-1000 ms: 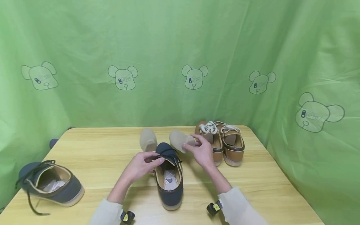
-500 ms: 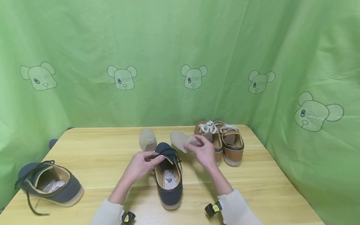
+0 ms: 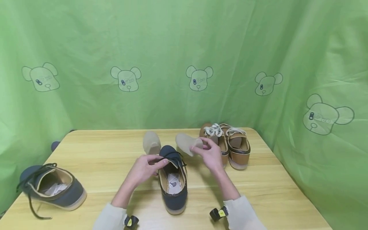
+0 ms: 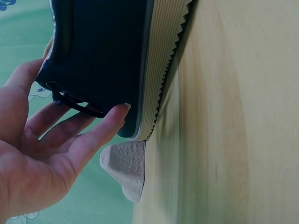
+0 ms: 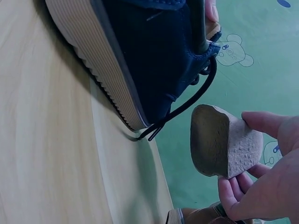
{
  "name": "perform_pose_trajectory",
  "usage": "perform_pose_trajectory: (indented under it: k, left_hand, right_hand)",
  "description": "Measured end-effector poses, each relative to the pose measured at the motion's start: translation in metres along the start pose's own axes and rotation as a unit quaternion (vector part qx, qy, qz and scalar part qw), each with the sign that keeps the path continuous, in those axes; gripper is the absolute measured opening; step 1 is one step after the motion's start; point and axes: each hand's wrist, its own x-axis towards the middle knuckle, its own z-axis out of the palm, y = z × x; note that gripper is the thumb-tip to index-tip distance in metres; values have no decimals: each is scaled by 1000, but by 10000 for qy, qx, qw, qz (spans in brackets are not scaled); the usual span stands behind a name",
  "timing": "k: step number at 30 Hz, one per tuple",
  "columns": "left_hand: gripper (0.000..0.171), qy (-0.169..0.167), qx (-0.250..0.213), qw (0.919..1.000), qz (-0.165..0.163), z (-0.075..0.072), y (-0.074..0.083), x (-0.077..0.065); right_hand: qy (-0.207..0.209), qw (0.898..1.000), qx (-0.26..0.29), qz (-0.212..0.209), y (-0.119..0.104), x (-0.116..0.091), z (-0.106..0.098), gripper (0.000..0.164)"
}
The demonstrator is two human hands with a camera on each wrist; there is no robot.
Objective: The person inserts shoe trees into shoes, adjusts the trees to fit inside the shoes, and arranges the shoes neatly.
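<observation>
In the head view, the tongue of the navy shoe (image 3: 173, 183) is pinched by the left hand (image 3: 142, 170), the shoe being upright on the table (image 3: 115, 145), while the beige insert (image 3: 185, 143) is held at one end by the right hand (image 3: 211, 155); because it is gripped only there, it might be dropped or twisted, and the brown shoes (image 3: 239, 152) just beside could be bumped by that hand. In the left wrist view, the upper edge is held by the thumb and the other fingers are spread about the toe; the shoe could be tipped if the tongue were pulled hard, and the second insert (image 4: 124, 163), beyond the toe, could be knocked if the shoe were pushed forward. In the right wrist view, the insert is clasped between thumb and fingers, apart from the shoe; the hanging lace (image 5: 191, 103) could be snagged if it were brushed.
</observation>
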Motion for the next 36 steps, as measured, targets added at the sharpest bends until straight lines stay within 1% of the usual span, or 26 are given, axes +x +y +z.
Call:
perform_pose_trajectory:
  k: [7,10,14,23,26,36]
  left_hand:
    - [44,3,12,10000,-50,0,1,0]
    - [44,13,12,10000,-52,0,0,-1]
    - [44,-19,-33,10000,-33,0,0,-1]
    - [44,-12,-37,10000,-82,0,1,0]
    - [44,-2,-89,9999,-87,1,1,0]
    - [42,-2,-140,9999,-68,1,-1,0]
  right_hand:
    - [-97,9999,-73,-1,-4,-4,-3,67]
    - [-163,9997,-134,-106,-7,-6,-5,65]
    - [-251,9993,-82,-279,-13,-9,-10,63]
    - [-286,9983,-159,-473,-27,-13,-25,60]
    - [-374,9981,-98,-472,-30,-15,-30,58]
    - [-664,9964,-303,-422,-45,-25,-42,56]
